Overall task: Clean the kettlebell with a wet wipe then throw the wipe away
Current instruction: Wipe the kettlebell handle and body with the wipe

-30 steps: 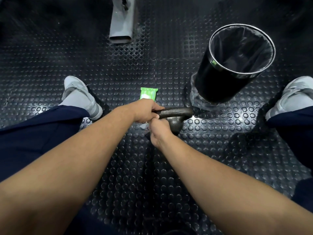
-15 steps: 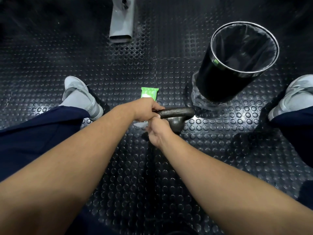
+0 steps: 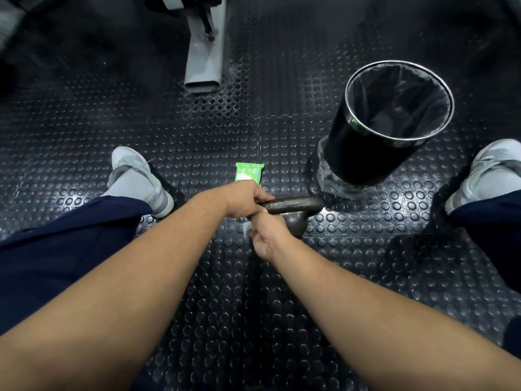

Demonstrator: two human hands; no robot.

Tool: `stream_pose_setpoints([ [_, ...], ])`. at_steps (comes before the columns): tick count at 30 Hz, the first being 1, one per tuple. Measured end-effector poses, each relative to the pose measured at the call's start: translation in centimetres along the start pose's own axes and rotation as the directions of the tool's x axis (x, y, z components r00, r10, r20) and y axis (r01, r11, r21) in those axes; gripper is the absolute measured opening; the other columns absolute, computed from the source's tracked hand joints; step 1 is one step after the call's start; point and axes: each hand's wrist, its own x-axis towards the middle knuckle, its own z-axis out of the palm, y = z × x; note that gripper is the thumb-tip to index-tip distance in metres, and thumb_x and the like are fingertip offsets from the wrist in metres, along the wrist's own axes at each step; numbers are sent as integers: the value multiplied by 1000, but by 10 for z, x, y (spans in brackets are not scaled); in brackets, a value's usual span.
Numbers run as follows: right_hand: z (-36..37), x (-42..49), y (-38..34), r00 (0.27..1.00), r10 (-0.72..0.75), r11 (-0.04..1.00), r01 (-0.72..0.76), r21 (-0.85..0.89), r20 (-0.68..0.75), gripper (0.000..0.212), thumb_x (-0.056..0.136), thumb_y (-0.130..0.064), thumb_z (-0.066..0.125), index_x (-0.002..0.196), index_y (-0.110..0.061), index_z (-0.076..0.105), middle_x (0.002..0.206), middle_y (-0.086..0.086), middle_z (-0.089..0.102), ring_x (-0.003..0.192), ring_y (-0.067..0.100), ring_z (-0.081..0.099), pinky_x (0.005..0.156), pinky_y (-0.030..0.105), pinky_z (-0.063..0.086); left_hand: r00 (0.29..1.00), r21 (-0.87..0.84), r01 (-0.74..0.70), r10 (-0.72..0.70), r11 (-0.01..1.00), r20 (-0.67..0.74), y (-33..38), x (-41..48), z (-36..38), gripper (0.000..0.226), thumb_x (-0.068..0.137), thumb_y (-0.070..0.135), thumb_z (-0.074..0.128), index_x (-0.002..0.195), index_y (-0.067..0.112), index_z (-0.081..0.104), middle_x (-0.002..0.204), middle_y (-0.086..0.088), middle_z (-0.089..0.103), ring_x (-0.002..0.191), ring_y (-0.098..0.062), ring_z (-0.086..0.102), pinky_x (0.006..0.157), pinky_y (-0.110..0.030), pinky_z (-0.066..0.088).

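A grey metal leg (image 3: pixel 203 66) is set on studded black flooring (image 3: pixel 84 114); a left shoe (image 3: pixel 135 179) and right shoe (image 3: pixel 490 173) are planted apart

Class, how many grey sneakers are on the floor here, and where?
2. One grey sneaker lies left of the green wipe packet; the other sits at the right edge, beside the black round waste bin. No others seem hidden.

— Access to the bin (image 3: pixel 363 153)?
— Mouth open upward, clear from above; it stands just beside the kettlebell (image 3: pixel 296 206), to its right.
— Obstructions on the floor (image 3: pixel 84 108)?
— A green wipe packet (image 3: pixel 249 172) just behind the kettlebell; grey machine leg (image 3: pixel 204 63) further back; left shoe (image 3: pixel 135 179) and right shoe (image 3: pixel 490 170) well out sideways.
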Motion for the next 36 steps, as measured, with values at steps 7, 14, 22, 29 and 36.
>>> stream_pose_setpoints([
  [7,-5,-12,4,998,13,998,-17,66,56,38,94,15,41,123,2,61,96,11,67,76,15,58,71,28,46,1000,-31,0,1,1000,23,-3,1,0,50,95,24,75,143,30,62,145,7,62,128,-11,59,113,-27,42],
  [14,-7,-5,4,998,-15,1000,15,-5,57,48,94,17,38,136,1,53,91,5,65,66,9,51,59,21,40,1000,-56,13,-12,998,10,-5,0,3,52,94,26,76,144,31,61,144,6,63,129,-14,59,116,-33,43],
  [22,-1,-6,21,989,-11,1000,7,27,148,41,98,4,50,137,-6,54,111,2,69,104,10,63,101,28,51,1000,-57,9,-8,998,11,-3,-2,3,50,95,23,75,143,29,62,137,8,68,108,-5,57,100,-20,39],
  [29,7,2,26,996,-50,998,47,48,75,37,98,-8,57,135,-9,58,114,4,71,100,10,63,85,25,51,1000,-50,-2,2,999,9,-4,-3,1,51,96,23,74,145,29,61,140,7,66,119,-10,60,101,-19,37],
  [36,-27,-3,31,984,-155,987,158,-16,90,22,91,0,74,113,-3,71,95,9,80,86,22,75,81,32,59,999,-54,-15,17,998,31,-2,-3,0,48,97,22,73,143,30,62,132,8,70,87,-2,59,84,-15,42],
])
